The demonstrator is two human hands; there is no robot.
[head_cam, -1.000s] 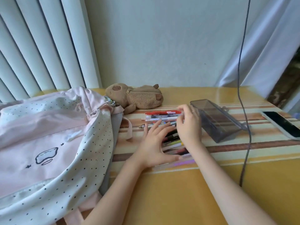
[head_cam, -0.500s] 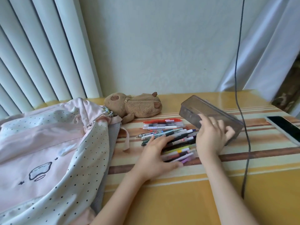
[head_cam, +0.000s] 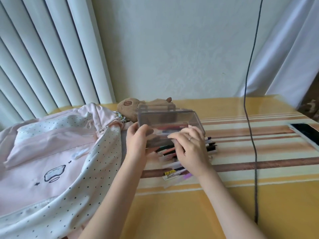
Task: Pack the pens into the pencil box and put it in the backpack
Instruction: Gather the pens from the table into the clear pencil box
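A translucent grey pencil box (head_cam: 165, 118) is held above the pile of pens (head_cam: 174, 167) in the middle of the table. My left hand (head_cam: 137, 144) grips the box's left end. On its near right side, my right hand (head_cam: 190, 149) has its fingers on the front edge. Several pens lie in a heap under and in front of the box, partly hidden by my hands. The pink and white dotted backpack (head_cam: 51, 161) lies flat on the left of the table, touching my left forearm.
A brown plush toy (head_cam: 128, 106) lies behind the box by the wall. A dark cable (head_cam: 250, 118) hangs down across the right half of the table. A phone (head_cam: 305, 133) rests at the right edge. Striped yellow tablecloth (head_cam: 241, 152) covers the table.
My right hand took the box from the right and brought it left over the pens. My left hand left the pens and took hold of the box's left end.
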